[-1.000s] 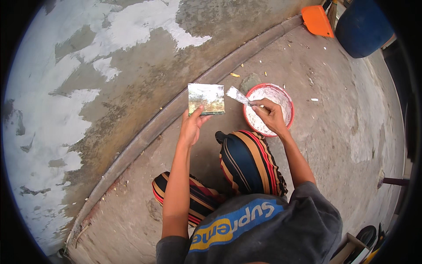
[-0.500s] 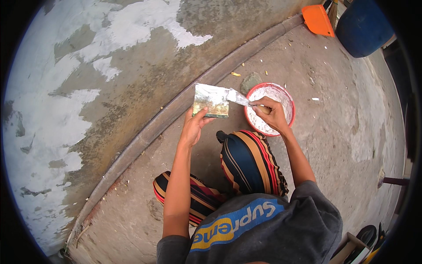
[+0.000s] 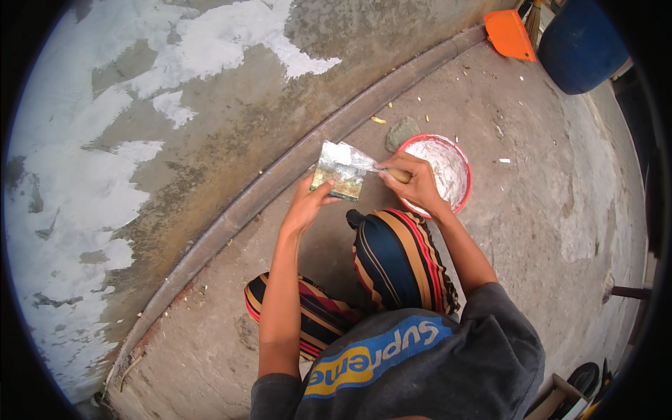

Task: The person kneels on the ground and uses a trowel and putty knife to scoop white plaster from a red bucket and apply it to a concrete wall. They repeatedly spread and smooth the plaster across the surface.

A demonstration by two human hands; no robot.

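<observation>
My left hand (image 3: 306,204) grips the lower left edge of a flat rectangular board (image 3: 341,180), its face stained yellow-brown and smeared with white paste toward the upper edge. My right hand (image 3: 416,183) is closed on the wooden handle of a putty knife (image 3: 359,159). The knife's blade lies across the upper part of the board, touching the white paste. Just behind my right hand a red-rimmed bucket (image 3: 458,148), coated inside with white paste, rests on the floor, partly covered by the hand.
On the left rises a wall (image 3: 231,126) patched with white coating, a raised ledge (image 3: 269,183) along its foot. A flat stone (image 3: 402,133) lies beside the bucket. Farther off are an orange dustpan (image 3: 509,35) and a blue barrel (image 3: 582,45). Small bits litter the concrete floor.
The blade has slid left over the board, and the right hand moved left with it. The board is now tilted clockwise, and less white paste covers its face.
</observation>
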